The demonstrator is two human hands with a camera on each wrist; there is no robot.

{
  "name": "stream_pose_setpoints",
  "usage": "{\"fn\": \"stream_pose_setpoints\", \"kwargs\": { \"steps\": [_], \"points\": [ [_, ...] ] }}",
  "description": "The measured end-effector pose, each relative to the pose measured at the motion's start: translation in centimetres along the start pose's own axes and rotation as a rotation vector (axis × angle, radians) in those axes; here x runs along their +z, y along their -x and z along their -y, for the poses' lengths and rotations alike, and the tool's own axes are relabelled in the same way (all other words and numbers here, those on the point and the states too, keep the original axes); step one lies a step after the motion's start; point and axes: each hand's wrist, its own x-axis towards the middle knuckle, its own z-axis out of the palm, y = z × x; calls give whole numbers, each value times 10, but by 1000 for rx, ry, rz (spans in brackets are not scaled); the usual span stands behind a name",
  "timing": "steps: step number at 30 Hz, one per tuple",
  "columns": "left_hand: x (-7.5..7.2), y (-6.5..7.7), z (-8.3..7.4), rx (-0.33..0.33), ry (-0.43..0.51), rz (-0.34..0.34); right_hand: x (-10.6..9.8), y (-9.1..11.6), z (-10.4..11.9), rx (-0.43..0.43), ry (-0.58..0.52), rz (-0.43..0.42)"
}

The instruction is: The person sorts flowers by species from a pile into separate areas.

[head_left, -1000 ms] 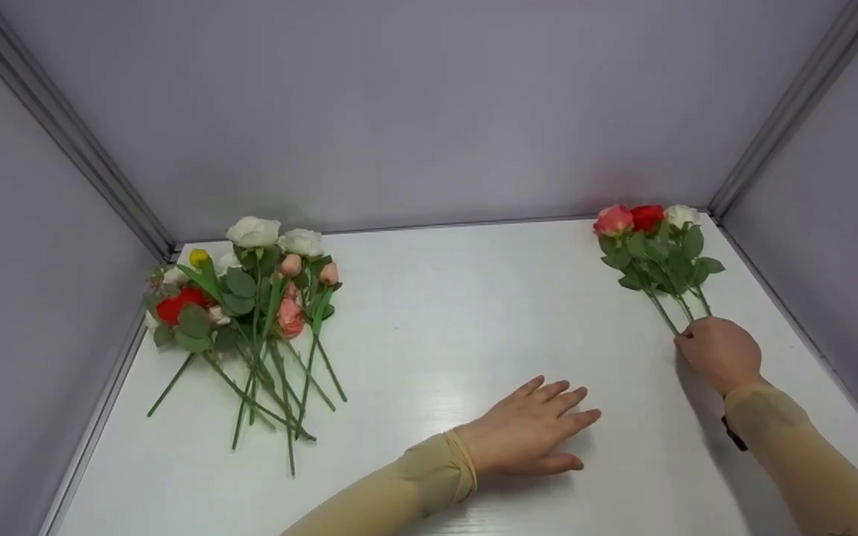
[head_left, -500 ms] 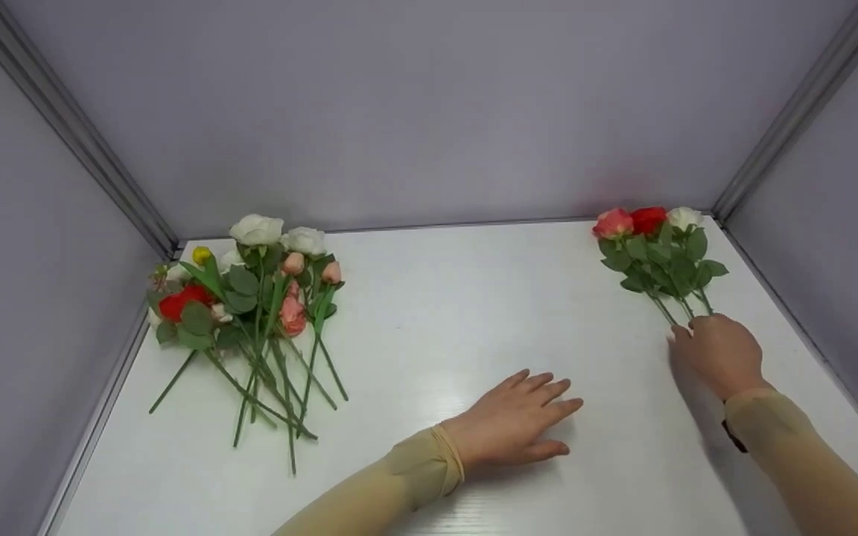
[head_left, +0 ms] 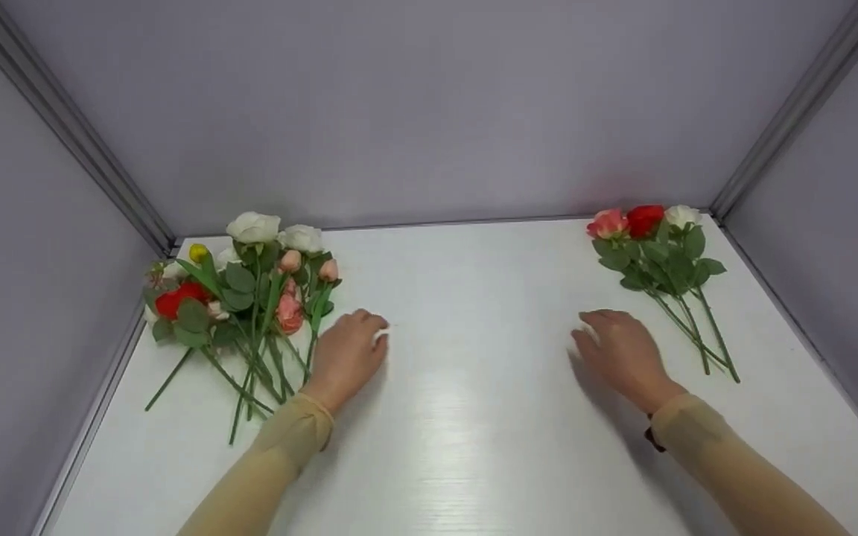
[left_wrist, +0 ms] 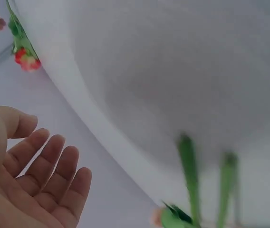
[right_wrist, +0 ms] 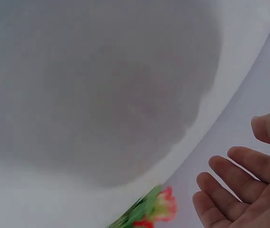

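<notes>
My left hand (head_left: pixel 348 356) is beside the left flower pile, overlapping some of its stems in the head view; its fingers are relaxed and the palm holds nothing in the left wrist view. Just left of the separate roses is my right hand (head_left: pixel 617 350), fingers loosely bent and nothing in them. Those roses lie side by side at the back right: a pink rose (head_left: pixel 608 224), a red rose (head_left: pixel 646 221) and a white rose (head_left: pixel 682 217), their stems (head_left: pixel 712 335) crossing toward me. Green stems (left_wrist: pixel 188 175) show near the left hand in its wrist view.
The left pile holds white roses (head_left: pixel 253 228), a red flower (head_left: pixel 180 299), a yellow bud (head_left: pixel 198 253), peach tulips (head_left: pixel 328 270) and a coral flower (head_left: pixel 290 313), stems crossing. Grey panels (head_left: pixel 429 112) enclose the white table (head_left: pixel 466 298) at back and sides.
The right hand has let go of the rose stems and moved left. The left hand has moved from the table's middle leftward and away from me to the flower pile.
</notes>
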Motion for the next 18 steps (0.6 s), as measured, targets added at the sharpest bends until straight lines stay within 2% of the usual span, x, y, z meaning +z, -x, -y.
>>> {"fn": "stream_pose_setpoints", "kwargs": {
  "steps": [5,9,13,16,18],
  "points": [
    [-38,10,60,-224,-6,-6,30,-6,69,-122,-76,94],
    [-64,20,98,-361,-17,9,48,-6,123,-265,-113,152],
    [-81,32,120,-469,-3,115,60,-2,168,-406,-136,182],
    [-85,37,126,-519,28,190,66,1,194,-476,-142,204],
    [-84,38,128,-542,45,209,71,2,206,-511,-140,220]
  ]
}}
